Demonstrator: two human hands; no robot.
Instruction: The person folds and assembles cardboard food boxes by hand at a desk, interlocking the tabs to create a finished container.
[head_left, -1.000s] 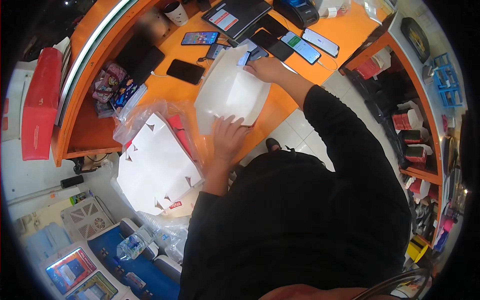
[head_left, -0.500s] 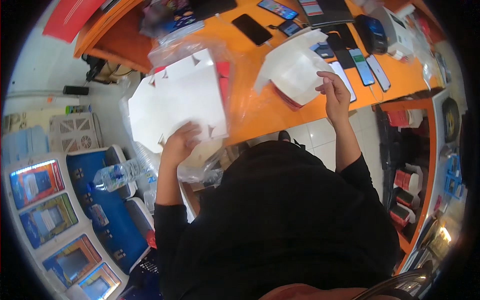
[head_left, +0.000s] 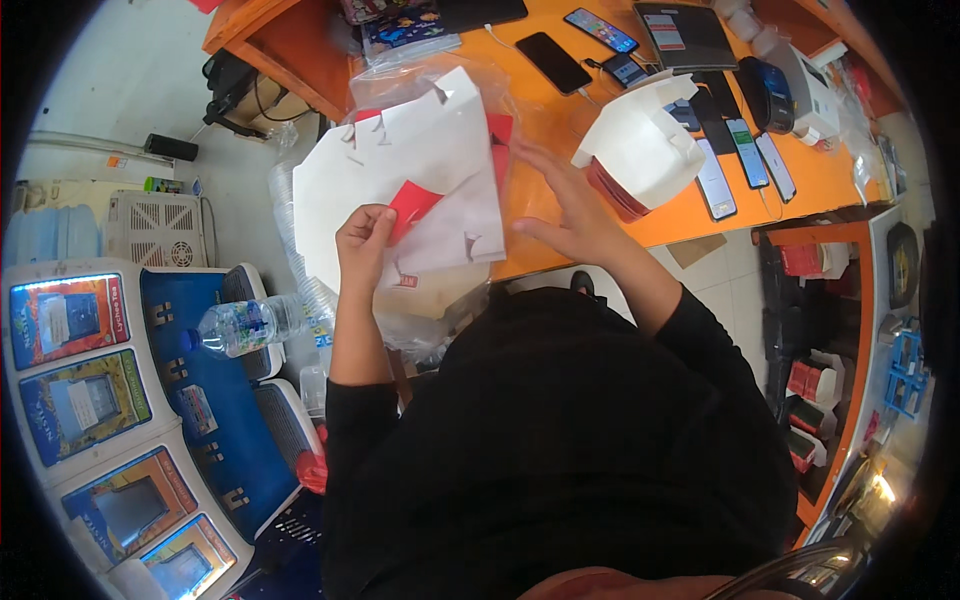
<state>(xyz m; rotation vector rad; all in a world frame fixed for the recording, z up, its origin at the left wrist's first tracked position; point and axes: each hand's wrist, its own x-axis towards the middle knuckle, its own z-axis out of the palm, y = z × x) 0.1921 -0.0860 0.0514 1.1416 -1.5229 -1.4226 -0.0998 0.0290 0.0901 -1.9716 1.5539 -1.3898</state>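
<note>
A stack of flat carton blanks (head_left: 340, 205), white on the upper face and red beneath, lies on the left part of the orange table. My left hand (head_left: 367, 243) pinches the near edge of the top blank between thumb and fingers. At that spot a red flap (head_left: 414, 206) is turned up. To the right of the stack, my right hand (head_left: 575, 220) is held with thumb and fingers apart and nothing in it. Beyond it stand nested folded cartons (head_left: 648, 145), white inside and red outside, near the table's front edge.
Several phones, among them a black one (head_left: 553, 62) and a white one (head_left: 716, 182), lie around the cartons with cables. A drinks dispenser (head_left: 85, 400) and a water bottle (head_left: 245, 326) are at left. An orange shelf (head_left: 850, 400) with folded cartons stands at right.
My left hand has closed on the top blank's near edge, and a red flap now shows. My right hand has moved left, away from the folded cartons toward the stack.
</note>
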